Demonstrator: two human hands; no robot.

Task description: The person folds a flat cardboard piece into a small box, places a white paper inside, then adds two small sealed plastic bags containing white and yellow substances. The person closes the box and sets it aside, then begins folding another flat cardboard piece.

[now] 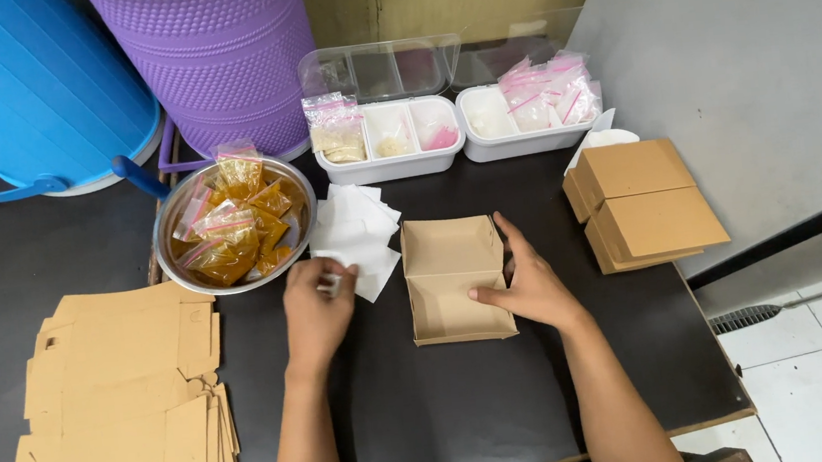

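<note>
Steadying the open cardboard box at frame centre with my right hand flat against its side, my left hand pinches a white paper sheet off the pile to line it.

Matt brown cardboard box, shiny metal bowl, white paper sheets

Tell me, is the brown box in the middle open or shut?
Open: the box has its flaps up and its bare inside shows; the right hand steadies it.
</note>
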